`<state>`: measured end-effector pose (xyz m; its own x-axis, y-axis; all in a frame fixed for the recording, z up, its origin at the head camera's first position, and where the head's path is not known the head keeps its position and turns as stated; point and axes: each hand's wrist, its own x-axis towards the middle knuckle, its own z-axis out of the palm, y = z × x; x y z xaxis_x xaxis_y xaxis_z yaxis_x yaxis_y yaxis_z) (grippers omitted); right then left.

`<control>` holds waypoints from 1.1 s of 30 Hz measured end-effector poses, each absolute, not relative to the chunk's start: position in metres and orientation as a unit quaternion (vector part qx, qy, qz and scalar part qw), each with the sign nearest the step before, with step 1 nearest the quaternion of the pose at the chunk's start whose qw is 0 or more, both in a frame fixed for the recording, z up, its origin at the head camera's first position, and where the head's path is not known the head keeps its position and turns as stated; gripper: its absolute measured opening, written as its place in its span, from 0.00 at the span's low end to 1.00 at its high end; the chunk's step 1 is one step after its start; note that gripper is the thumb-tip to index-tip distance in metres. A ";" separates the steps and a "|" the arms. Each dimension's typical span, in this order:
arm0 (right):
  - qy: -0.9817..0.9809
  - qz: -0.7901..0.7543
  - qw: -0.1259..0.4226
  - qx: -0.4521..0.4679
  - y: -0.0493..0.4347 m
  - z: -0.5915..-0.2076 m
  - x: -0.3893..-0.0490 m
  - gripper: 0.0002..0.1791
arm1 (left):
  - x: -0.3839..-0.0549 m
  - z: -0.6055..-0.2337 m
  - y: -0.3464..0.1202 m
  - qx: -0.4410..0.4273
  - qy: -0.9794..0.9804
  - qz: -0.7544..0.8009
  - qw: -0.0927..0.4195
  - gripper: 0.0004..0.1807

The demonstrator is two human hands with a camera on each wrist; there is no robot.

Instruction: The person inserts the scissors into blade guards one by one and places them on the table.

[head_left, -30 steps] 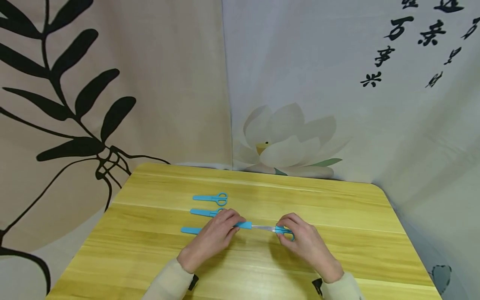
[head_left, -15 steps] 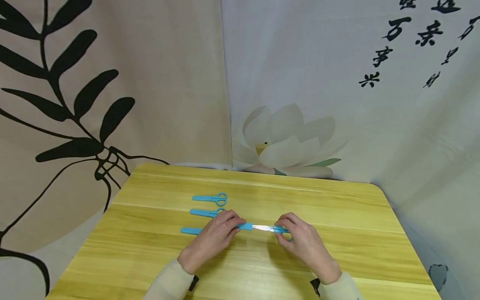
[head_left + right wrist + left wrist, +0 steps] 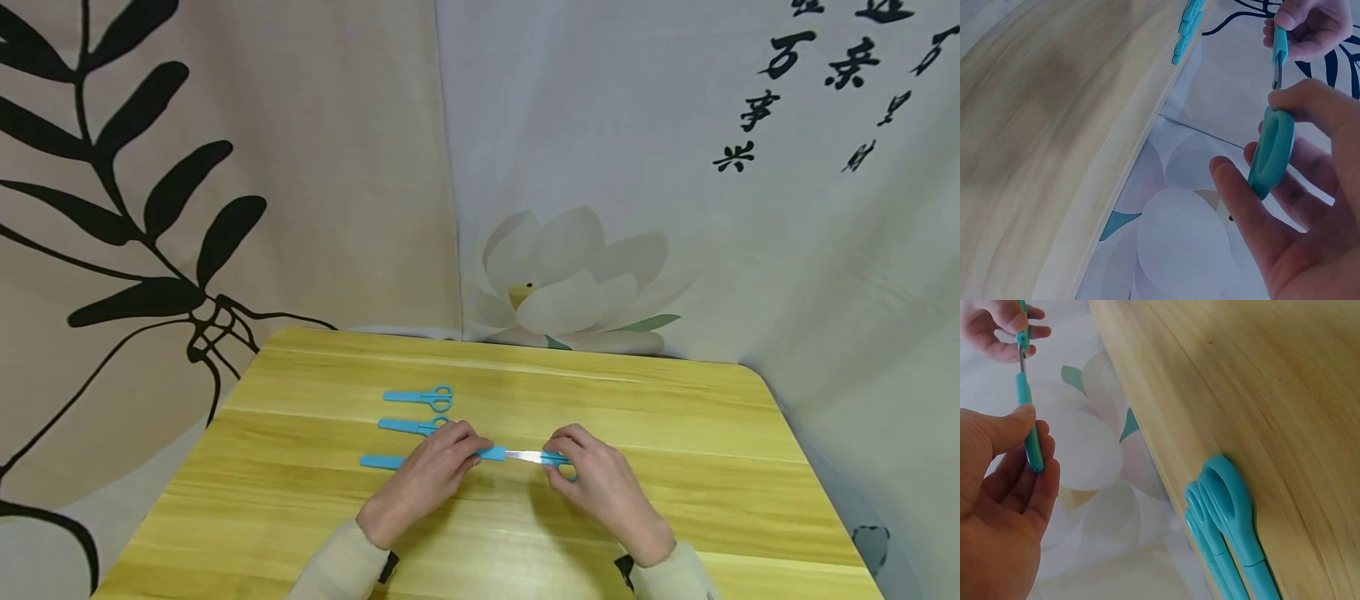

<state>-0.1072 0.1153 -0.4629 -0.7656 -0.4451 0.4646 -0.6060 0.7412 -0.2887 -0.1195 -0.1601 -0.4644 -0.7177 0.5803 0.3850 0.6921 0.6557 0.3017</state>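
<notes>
Between the hands, in the head view, is a pair of scissors [image 3: 525,456] with blue handles and a metal blade. Its blade tip is inside a narrow blue blade cover [image 3: 492,453], with a short stretch of metal bare between cover and handles. My left hand [image 3: 435,471] holds the cover, thumb against fingers, as the left wrist view also shows the cover [image 3: 1033,450]. The right hand [image 3: 606,482] pinches the scissors at the handle [image 3: 1283,147]; both are held above the tabletop. The left hand partly hides the nearest scissors lying on the table.
Three covered blue scissors lie in a row to the left: a far pair [image 3: 408,397], a middle pair [image 3: 403,426] and a near pair [image 3: 381,462]. They rest on a wooden table [image 3: 675,417]. A printed curtain [image 3: 360,167] hangs behind the table's back edge.
The right hand has moved slightly left with the scissors, so less bare blade shows outside the cover. The left hand stays nearly still, and the three scissors on the table lie unchanged.
</notes>
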 end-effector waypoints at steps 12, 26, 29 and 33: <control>-0.910 0.221 0.186 0.298 0.112 -0.463 -0.107 0.13 | -0.119 -0.465 -0.157 -0.351 -0.902 -0.220 0.120 0.14; -0.904 0.221 0.191 0.311 0.106 -0.463 -0.108 0.13 | -0.118 -0.466 -0.155 -0.356 -0.902 -0.214 0.122 0.14; -0.902 0.223 0.192 0.315 0.104 -0.463 -0.108 0.14 | -0.117 -0.467 -0.154 -0.358 -0.900 -0.215 0.124 0.14; -0.900 0.225 0.194 0.319 0.102 -0.463 -0.108 0.14 | -0.117 -0.467 -0.154 -0.361 -0.898 -0.217 0.128 0.14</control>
<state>-0.1080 0.1018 -0.4629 -0.7214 -0.4868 0.4925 -0.6614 0.6951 -0.2816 -0.1168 -0.1537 -0.4673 -0.7066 0.5928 0.3863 0.7038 0.6451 0.2975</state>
